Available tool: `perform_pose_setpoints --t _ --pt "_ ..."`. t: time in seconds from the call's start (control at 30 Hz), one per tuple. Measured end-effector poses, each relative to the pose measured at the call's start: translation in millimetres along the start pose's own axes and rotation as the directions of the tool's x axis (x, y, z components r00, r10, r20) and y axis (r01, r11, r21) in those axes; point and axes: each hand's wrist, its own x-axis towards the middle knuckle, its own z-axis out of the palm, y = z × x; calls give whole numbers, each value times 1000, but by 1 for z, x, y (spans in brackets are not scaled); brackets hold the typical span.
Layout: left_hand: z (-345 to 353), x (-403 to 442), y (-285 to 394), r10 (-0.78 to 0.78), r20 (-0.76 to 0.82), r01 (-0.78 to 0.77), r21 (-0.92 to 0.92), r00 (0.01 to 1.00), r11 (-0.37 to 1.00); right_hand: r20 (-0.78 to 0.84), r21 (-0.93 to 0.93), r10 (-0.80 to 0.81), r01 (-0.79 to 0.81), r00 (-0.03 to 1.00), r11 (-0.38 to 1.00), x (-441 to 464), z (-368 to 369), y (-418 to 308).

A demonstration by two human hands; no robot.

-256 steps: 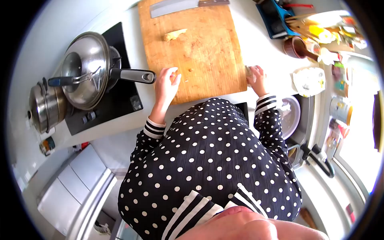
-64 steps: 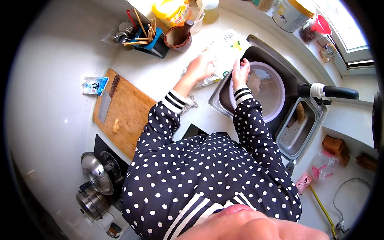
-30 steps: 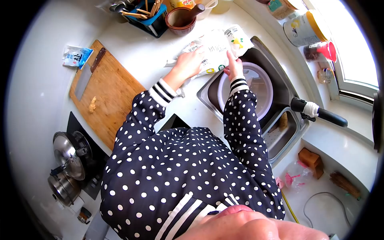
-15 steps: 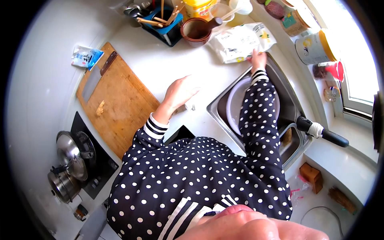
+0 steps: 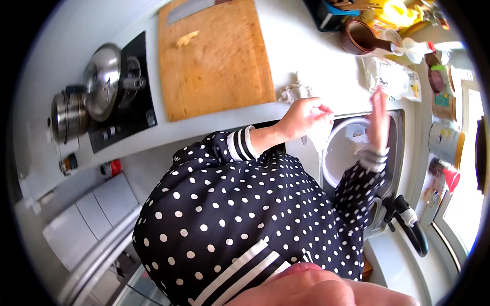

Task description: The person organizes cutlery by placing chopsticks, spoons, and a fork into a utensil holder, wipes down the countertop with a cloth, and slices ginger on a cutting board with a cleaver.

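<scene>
Your black polka-dot top [image 5: 224,204] fills the near view, its white cuffs ringed with black stripes. Your left hand [image 5: 306,120] is over the front edge of the tabletop [image 5: 316,61], beside the sink [image 5: 396,133], fingers bent in toward the thumb; whether they pinch anything cannot be told. Your right hand [image 5: 378,120], blurred, is above the sink, fingers stretched out straight and close together. Beneath it sits a round pale basin [image 5: 343,159] with something whitish inside, and the black faucet [image 5: 417,237] is to its right.

A crumpled grayish cloth [image 5: 296,93] lies beyond your left hand, just beside the wooden cutting board [image 5: 219,76]. Past your right fingertips is a white plastic bag [image 5: 383,74]; its print is too small to read, and contact with the fingers cannot be judged. To the left, a steel-lidded pan [image 5: 102,81] rests on the black stovetop [image 5: 147,109], near a steel pot [image 5: 69,120].

Farther off, you have a piece of ginger [image 5: 187,39] on the board and a knife [image 5: 191,10] lying across its far end. A brown mortar [image 5: 356,38] holds a pestle [image 5: 384,45]. On the windowsill, the canister [image 5: 443,143] carries illegible lettering.
</scene>
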Motion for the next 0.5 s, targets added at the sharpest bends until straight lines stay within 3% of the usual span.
perform_pose_setpoints --t 0.03,0.07,0.13,0.17,0.23,0.27,0.3,0.33,0.37,0.4,0.43,0.5 --pt "-4 -8 -9 17 -39 -19 -52 999 998 169 134 15 -38 986 990 -32 21 -1" --pt "-7 -16 -17 29 -79 -37 -101 996 994 444 262 78 -213 893 941 -55 35 23" --pt "-17 -34 -32 74 -196 -79 -20 978 997 545 408 84 -351 834 843 -103 82 31" --pt "-22 -45 -39 95 -248 -92 26 964 995 625 473 155 -529 765 705 -122 99 29" --pt "-33 -69 -59 141 -359 -97 137 923 986 469 605 282 -537 837 588 -149 129 30" --pt "-37 -83 -68 47 -407 -8 97 912 995 410 623 217 -446 886 642 -157 142 40" --pt "-37 -101 -63 -45 -444 76 53 895 996 381 52 384 -435 841 899 -159 139 12" --pt "-43 -108 -69 -108 -424 75 -94 899 993 403 36 -81 73 912 997 -161 160 28" --pt "-41 -125 -70 -221 -421 44 -390 880 920 435 31 -515 559 739 828 -170 175 40" --pt "-52 -135 -73 -262 -409 47 -465 874 884 602 28 -505 617 618 787 -175 172 21" --pt "-66 -146 -79 -304 -388 53 -539 870 841 797 -8 -302 510 523 860 -168 167 10" --pt "-94 -168 -93 -300 -354 38 -588 886 808 853 -60 -2 102 522 993 -136 158 -15"
